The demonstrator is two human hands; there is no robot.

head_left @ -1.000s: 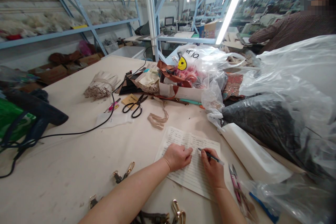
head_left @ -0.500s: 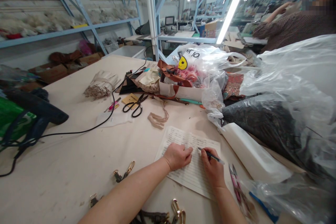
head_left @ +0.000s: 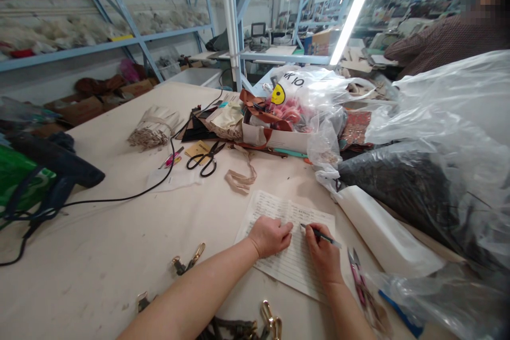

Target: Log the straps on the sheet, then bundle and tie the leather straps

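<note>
A sheet of lined paper (head_left: 279,273) with handwriting across its upper part lies on the table. My left hand (head_left: 270,236) rests on it, fingers curled in with nothing visible in them, the index finger pointing toward the writing. My right hand (head_left: 323,252) is closed around a dark pen (head_left: 324,237), its tip at the paper near the written lines. Pink-handled thread snips (head_left: 358,279) lie just right of my right forearm. Straps with gold-coloured metal clasps (head_left: 271,320) lie near my forearms, partly hidden by the left one.
Black-handled scissors (head_left: 205,160), a beige strip (head_left: 242,175) and a tied bundle of strips (head_left: 153,127) lie farther back. A heat gun (head_left: 59,164) with a cord stands left. A box (head_left: 279,141) and plastic bags (head_left: 438,101) line the back and right. Another person (head_left: 458,42) is beyond.
My hands and the pen look almost unmoved on the paper. At the upper right, the other person's raised arm has come down.
</note>
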